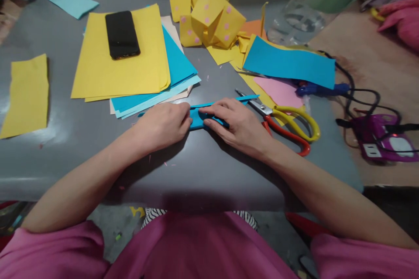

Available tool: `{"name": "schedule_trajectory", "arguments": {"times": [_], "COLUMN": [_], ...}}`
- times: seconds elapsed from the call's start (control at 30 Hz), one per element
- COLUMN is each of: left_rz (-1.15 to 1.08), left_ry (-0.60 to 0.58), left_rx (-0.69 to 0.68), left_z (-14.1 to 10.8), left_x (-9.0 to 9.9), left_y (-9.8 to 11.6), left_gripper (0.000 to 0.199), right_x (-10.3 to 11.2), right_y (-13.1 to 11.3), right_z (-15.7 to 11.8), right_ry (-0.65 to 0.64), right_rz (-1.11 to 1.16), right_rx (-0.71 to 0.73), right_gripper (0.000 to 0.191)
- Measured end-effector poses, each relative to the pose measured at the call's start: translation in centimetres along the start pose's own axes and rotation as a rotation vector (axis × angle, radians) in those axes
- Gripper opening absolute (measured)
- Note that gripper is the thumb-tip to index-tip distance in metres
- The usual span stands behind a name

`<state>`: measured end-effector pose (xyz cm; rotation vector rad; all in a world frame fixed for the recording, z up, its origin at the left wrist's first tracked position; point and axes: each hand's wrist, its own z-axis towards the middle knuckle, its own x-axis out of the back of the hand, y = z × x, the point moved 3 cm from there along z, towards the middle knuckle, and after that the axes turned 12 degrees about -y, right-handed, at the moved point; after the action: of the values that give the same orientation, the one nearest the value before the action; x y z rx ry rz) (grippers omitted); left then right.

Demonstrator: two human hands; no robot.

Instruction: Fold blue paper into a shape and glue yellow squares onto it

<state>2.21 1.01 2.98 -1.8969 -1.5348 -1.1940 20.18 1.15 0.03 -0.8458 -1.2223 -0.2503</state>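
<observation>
The left hand (166, 124) and right hand (240, 124) have their fingers closed on a blue paper strip (196, 120) at the tabletop (65, 148) — seemingly a folding step. The next move probably calls for even pressure along the edge.

The grey desk (209, 170) bears a yellow slip (28, 96), a pale blue slip (70, 0), stacked coloured sheets (147, 72) and scissors (263, 109) directly on top.

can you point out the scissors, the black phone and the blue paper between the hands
Scissors (262, 107): head view, metal near the pivot.
Black phone (122, 35): head view, middle of the screen.
Blue paper (197, 120): head view, part showing between the hands.
</observation>
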Motion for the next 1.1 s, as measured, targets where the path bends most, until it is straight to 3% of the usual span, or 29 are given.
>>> {"name": "schedule_trajectory", "arguments": {"times": [0.5, 0.73, 1.1], "left_rz": [0.102, 0.123, 0.078], "left_ry": [0.090, 0.136, 0.140], "left_rx": [0.042, -0.064, -0.105], "left_z": [-0.1, -0.7, -0.9], "left_x": [-1.0, -1.3, -1.3], "left_y": [0.2, 1.2, 1.1], "left_gripper": [0.029, 0.026, 0.027], "right_x": [0.2, 0.5, 2.0], "right_y": [0.3, 0.4, 0.7], "right_z": [-0.4, -0.7, -0.7], "right_ry": [-0.046, -0.128, -0.192], "right_rz": [-0.043, -0.017, 0.107], "right_rx": [0.092, 0.090, 0.023], "right_gripper": [0.025, 0.023, 0.019]}}
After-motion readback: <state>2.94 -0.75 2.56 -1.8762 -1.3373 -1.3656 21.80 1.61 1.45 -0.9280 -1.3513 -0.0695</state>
